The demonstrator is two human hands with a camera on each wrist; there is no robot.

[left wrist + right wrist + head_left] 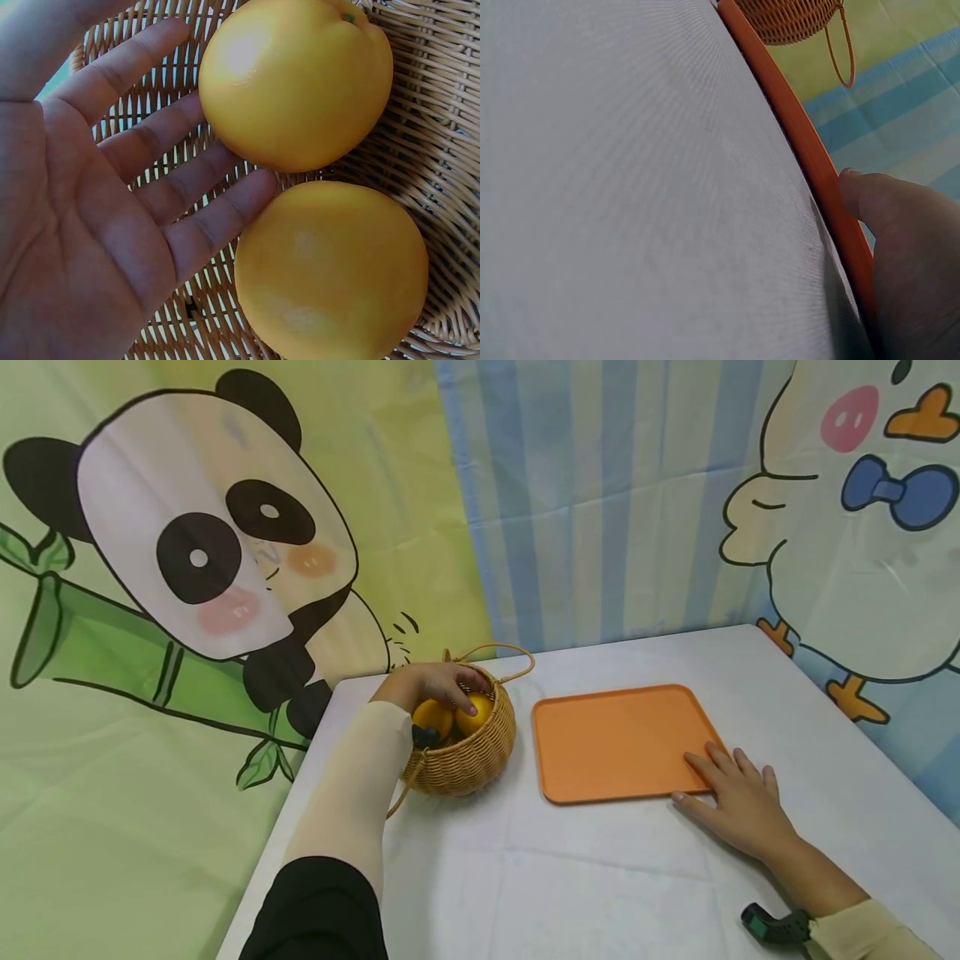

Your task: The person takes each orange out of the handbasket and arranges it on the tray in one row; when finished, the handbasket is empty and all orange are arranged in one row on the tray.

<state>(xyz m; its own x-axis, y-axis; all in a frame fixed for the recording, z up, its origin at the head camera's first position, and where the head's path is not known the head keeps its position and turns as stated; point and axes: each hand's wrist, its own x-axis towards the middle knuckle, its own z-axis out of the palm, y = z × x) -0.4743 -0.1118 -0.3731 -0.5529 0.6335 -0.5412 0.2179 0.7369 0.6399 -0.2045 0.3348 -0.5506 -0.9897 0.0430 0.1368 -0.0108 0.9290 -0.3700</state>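
My left hand (433,683) reaches into a round wicker basket (468,770) at the left of the table. In the left wrist view the fingers of this left hand (90,217) are spread and nearly straight, and the fingertips touch or lie right beside two oranges. One orange (296,86) shows a small green stem spot; the other orange (330,274) lies just below it. Over the near right corner of a flat orange tray (618,747) rests my right hand (738,810), its fingers extended. The right wrist view shows its thumb (892,210) against the tray's rim (810,150).
A thin looped handle (517,652) rises from the basket's far side, and another hangs at its near side. Beneath everything is a white tablecloth (570,877). Behind the table hang printed curtains with a panda (195,518) and a white bird (870,577).
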